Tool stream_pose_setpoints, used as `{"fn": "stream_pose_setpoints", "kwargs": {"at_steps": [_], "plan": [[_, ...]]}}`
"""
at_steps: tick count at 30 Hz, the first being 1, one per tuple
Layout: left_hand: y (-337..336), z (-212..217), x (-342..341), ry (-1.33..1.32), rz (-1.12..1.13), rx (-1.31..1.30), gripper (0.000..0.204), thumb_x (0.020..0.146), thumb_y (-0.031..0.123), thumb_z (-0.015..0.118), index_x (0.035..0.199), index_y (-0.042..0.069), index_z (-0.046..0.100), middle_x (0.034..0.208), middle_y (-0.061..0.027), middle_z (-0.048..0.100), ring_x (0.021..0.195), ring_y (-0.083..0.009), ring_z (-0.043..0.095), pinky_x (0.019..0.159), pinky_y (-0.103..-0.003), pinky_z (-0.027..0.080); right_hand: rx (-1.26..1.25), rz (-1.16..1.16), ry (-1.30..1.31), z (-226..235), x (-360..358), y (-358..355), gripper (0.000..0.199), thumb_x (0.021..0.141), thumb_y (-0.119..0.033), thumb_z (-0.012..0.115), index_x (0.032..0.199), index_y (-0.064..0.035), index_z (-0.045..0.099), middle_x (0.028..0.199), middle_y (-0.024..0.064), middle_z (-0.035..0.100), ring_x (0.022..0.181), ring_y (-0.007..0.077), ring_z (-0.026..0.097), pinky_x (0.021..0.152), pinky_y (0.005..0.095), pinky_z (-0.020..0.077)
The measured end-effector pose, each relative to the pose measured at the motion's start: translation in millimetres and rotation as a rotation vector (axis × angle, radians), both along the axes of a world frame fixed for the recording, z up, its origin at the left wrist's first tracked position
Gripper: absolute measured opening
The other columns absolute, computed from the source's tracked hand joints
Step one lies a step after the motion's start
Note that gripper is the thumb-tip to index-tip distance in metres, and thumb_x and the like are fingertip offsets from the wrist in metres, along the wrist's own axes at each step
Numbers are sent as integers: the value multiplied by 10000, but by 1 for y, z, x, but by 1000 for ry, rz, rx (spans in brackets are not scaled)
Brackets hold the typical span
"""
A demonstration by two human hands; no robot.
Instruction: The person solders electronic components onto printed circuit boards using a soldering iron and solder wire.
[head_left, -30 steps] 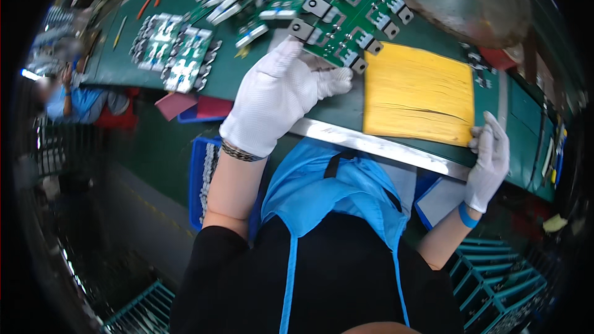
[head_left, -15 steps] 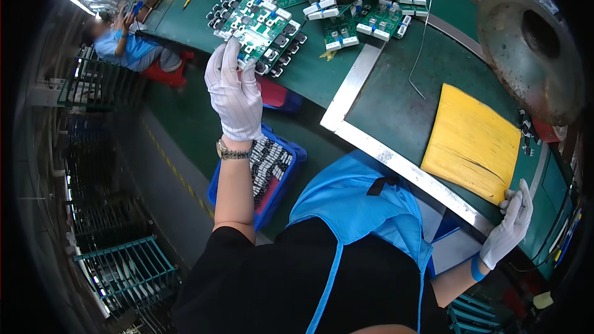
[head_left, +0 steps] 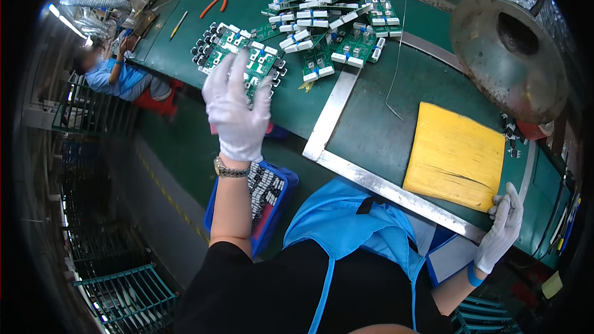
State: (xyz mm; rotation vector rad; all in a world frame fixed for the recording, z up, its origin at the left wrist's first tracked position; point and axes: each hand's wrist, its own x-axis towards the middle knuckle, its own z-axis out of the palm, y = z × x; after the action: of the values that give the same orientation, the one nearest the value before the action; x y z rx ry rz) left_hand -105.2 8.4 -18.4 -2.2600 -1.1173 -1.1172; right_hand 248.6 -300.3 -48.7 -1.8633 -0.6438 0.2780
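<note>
Head view: left hand [head_left: 237,111], grip spread, apparently empty, hovers over circuit boards [head_left: 262,65] on the tabletop [head_left: 288,102], probably light, stiff, fragile: hold by edges. Right hand [head_left: 502,229] half-curled beside yellow pad [head_left: 456,158], hold unclear.

My feed shows a green workbench [head_left: 297,108]. Left of it, I see grey floor [head_left: 127,201], a yellow line [head_left: 168,193] and a strip light [head_left: 65,21].
</note>
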Motion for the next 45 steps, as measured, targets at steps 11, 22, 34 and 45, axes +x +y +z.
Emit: {"fn": "stream_pose_setpoints", "kwargs": {"at_steps": [11,22,34,45], "plan": [[45,10,66,279,-143,-94,308,783,123,721,1083,122,648,1109,-94,655,1047,-301,605,899,-410,488,39,27,7,0,-2,0,321,1001,-114,516,1289,16,571,966,68,610,788,87,520,699,204,439],[52,22,60,-190,-339,-326,255,833,-16,655,1077,55,672,1069,-80,712,1021,-230,657,910,-326,513,3,6,-28,0,-2,0,303,1006,-112,508,1279,-6,586,927,61,613,754,82,508,689,208,436],[32,33,82,-12,-421,145,248,735,-74,720,932,76,737,951,-45,742,865,-216,681,815,-322,501,29,-5,17,6,-4,4,300,988,-71,518,1264,26,585,956,68,625,758,82,519,711,213,447],[-52,24,89,-716,-57,-727,267,941,82,612,1174,-49,606,1047,-108,657,859,-155,622,785,-281,525,-693,110,-698,28,-19,27,881,751,-441,791,1403,31,433,1178,221,640,1045,331,620,891,404,501]]}}
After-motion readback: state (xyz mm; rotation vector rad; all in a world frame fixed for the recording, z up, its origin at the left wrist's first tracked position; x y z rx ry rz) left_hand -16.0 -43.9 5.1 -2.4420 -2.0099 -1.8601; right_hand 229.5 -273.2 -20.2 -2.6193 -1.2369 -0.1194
